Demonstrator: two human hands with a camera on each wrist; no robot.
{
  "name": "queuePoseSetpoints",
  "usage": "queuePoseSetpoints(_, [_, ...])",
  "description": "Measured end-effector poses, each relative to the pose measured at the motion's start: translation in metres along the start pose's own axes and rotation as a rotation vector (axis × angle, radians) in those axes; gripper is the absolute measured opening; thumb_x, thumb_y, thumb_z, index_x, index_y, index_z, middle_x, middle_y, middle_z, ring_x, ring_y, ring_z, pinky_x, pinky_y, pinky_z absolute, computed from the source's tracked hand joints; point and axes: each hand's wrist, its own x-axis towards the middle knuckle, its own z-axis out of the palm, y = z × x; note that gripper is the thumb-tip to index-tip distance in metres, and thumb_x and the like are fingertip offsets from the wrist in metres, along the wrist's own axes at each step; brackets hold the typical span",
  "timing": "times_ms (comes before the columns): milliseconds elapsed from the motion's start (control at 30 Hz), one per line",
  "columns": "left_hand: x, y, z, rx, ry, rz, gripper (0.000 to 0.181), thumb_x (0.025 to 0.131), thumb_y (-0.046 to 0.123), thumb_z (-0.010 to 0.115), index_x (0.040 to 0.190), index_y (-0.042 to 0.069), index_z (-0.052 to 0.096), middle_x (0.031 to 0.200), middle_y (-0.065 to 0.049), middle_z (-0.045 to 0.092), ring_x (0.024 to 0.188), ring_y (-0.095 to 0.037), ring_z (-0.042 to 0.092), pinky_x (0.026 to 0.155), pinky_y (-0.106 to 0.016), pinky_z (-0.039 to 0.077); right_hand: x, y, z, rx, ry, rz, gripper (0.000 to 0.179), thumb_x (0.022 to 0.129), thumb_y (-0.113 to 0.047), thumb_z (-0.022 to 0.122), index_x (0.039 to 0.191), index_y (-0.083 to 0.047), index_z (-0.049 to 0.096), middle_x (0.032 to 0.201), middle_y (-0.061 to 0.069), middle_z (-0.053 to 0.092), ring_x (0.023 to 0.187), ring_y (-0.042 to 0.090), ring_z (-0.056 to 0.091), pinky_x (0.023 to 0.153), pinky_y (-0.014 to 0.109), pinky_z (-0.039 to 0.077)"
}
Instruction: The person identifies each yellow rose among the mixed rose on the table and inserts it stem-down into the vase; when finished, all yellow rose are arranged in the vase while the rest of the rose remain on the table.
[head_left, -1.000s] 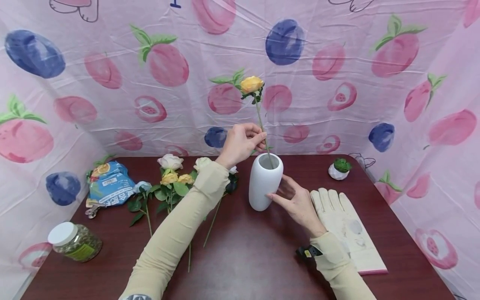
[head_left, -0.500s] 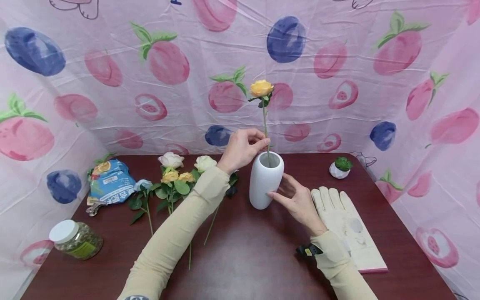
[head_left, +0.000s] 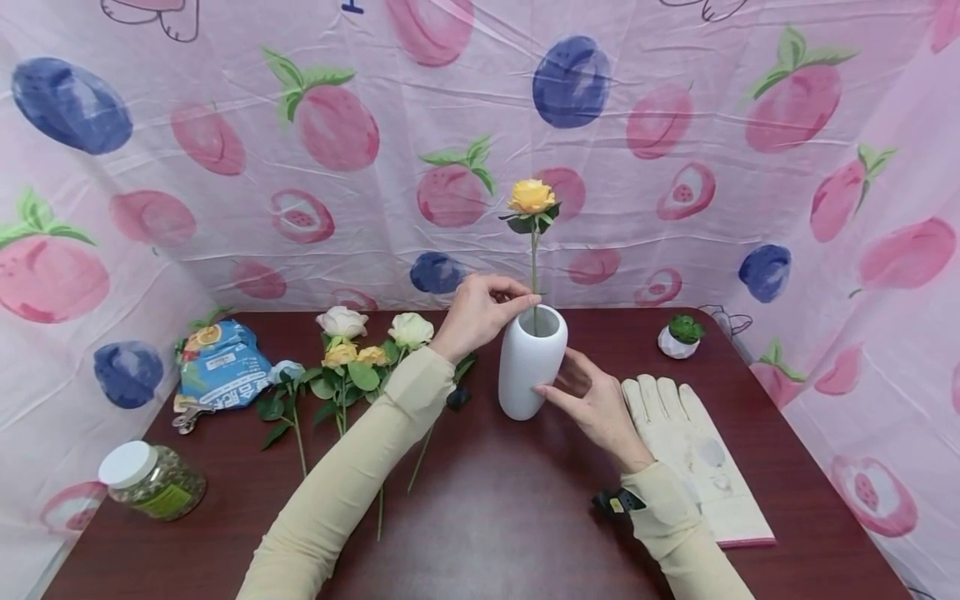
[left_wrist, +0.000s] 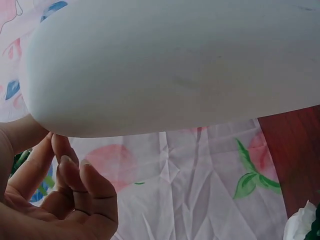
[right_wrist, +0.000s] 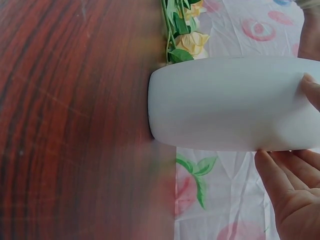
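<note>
A yellow rose (head_left: 532,197) stands nearly upright, the lower end of its stem inside the mouth of a white vase (head_left: 528,371). My left hand (head_left: 483,312) pinches that stem between thumb and fingers just above the rim. In the left wrist view, the vase (left_wrist: 165,70) covers the fingertips and the stem between them. Lower on the vase's right side, my right hand (head_left: 596,408) holds it with thumb in front and fingers behind. From the right wrist, the vase (right_wrist: 215,105) shows its base on the dark red table (right_wrist: 75,125).
Left of the vase lie several roses, including a white rose (head_left: 411,331) and a blue flower (head_left: 286,372). Further left are a blue bag (head_left: 221,367), a metal clip (head_left: 191,418) and a lidded jar (head_left: 153,481). At right are white gloves (head_left: 697,458) and a small potted plant (head_left: 679,337).
My left hand has lowered the yellow rose deeper into the vase, and the stem has gone from leaning left to nearly upright. The right hand and vase have stayed in place.
</note>
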Motion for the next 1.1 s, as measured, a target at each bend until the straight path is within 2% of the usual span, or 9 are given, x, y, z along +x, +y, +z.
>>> queuePoseSetpoints(133, [-0.002,-0.003,-0.001,-0.046,0.012,-0.025,0.018,0.09,0.032,0.082,0.098,0.016,0.083,0.099,0.002,0.077,0.083,-0.013,0.064,0.069,-0.024,0.051,0.0,0.0,0.0,-0.006,-0.001,-0.005,0.065,0.086,-0.013,0.085,0.144,-0.01,0.056,0.136,0.018,0.066,0.12,0.033,0.068,0.097,0.042,0.058])
queuePoseSetpoints(367, [-0.007,-0.01,-0.005,-0.221,0.01,-0.071,0.016,0.087,0.025,0.085,0.095,0.011,0.083,0.096,-0.002,0.078,0.089,-0.014,0.069,0.076,-0.026,0.057,0.0,0.002,0.0,-0.015,0.005,0.006,0.064,0.085,-0.017,0.087,0.142,-0.012,0.058,0.135,0.018,0.067,0.119,0.031,0.069,0.097,0.038,0.058])
queuePoseSetpoints(600, [-0.011,-0.015,-0.014,-0.241,-0.013,-0.087,0.015,0.089,0.027,0.083,0.097,0.014,0.083,0.099,0.0,0.078,0.095,-0.014,0.069,0.081,-0.03,0.057,0.0,0.001,-0.001,-0.062,0.008,0.014,0.065,0.085,-0.022,0.087,0.143,-0.013,0.058,0.136,0.016,0.067,0.12,0.031,0.069,0.095,0.038,0.059])
queuePoseSetpoints(733, [-0.017,-0.022,-0.024,-0.213,-0.004,-0.107,0.017,0.087,0.031,0.085,0.095,0.016,0.083,0.097,0.002,0.078,0.091,-0.013,0.069,0.077,-0.028,0.056,0.001,-0.001,0.0,-0.055,0.002,0.018,0.064,0.085,-0.021,0.086,0.142,-0.013,0.058,0.136,0.016,0.067,0.12,0.031,0.068,0.096,0.04,0.059])
queuePoseSetpoints(867, [-0.031,-0.035,-0.042,-0.148,0.026,-0.135,0.017,0.085,0.033,0.086,0.092,0.018,0.084,0.094,0.002,0.078,0.083,-0.014,0.068,0.071,-0.027,0.054,0.002,0.0,-0.001,-0.054,0.005,0.022,0.064,0.085,-0.021,0.086,0.142,-0.013,0.058,0.135,0.016,0.067,0.12,0.032,0.069,0.096,0.044,0.058])
queuePoseSetpoints(1000, [-0.053,-0.055,-0.066,-0.008,0.028,-0.177,0.016,0.087,0.035,0.084,0.093,0.02,0.084,0.094,0.003,0.079,0.082,-0.013,0.068,0.071,-0.028,0.054,0.001,0.0,-0.002,-0.066,0.009,0.036,0.065,0.084,-0.022,0.087,0.142,-0.013,0.059,0.135,0.017,0.067,0.12,0.032,0.069,0.095,0.046,0.058])
queuePoseSetpoints(1100, [-0.073,-0.074,-0.084,0.118,0.004,-0.236,0.019,0.088,0.038,0.082,0.096,0.02,0.083,0.095,0.002,0.079,0.08,-0.013,0.068,0.072,-0.03,0.054,0.0,0.0,-0.002,-0.074,0.006,0.041,0.066,0.084,-0.023,0.088,0.142,-0.013,0.058,0.136,0.017,0.066,0.12,0.032,0.068,0.095,0.044,0.059])
